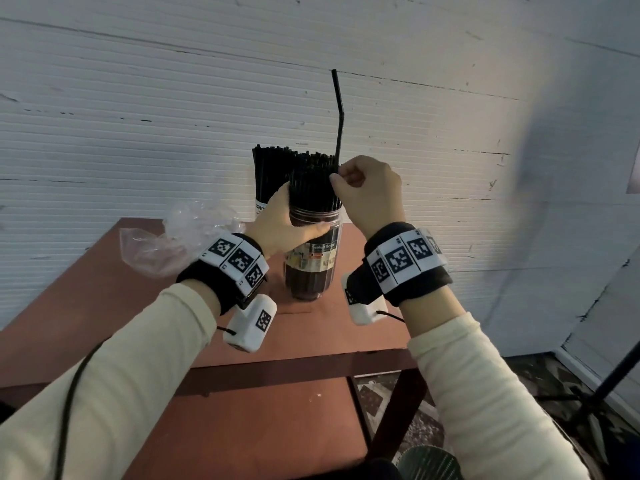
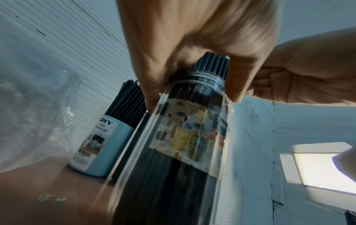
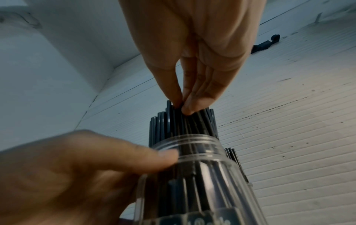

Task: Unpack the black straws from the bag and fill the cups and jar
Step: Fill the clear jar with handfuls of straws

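A clear plastic jar (image 1: 313,261) packed with black straws (image 1: 313,188) stands on the table. My left hand (image 1: 294,220) grips the jar's neck, thumb across the front (image 3: 134,158). Just above the bundle, my right hand (image 1: 335,176) pinches one bendy black straw (image 1: 338,116) that sticks up well above the others, its lower end among them. In the right wrist view the fingertips (image 3: 187,108) meet at the straw tops. Behind the jar a light-blue cup (image 2: 100,144) holds more straws (image 1: 268,171). The crumpled clear bag (image 1: 187,233) lies at the left.
The red-brown table (image 1: 277,427) stands against a white ribbed wall (image 1: 138,133). Its right edge is close to the jar. A dark stand leg (image 1: 609,382) crosses the floor at the lower right.
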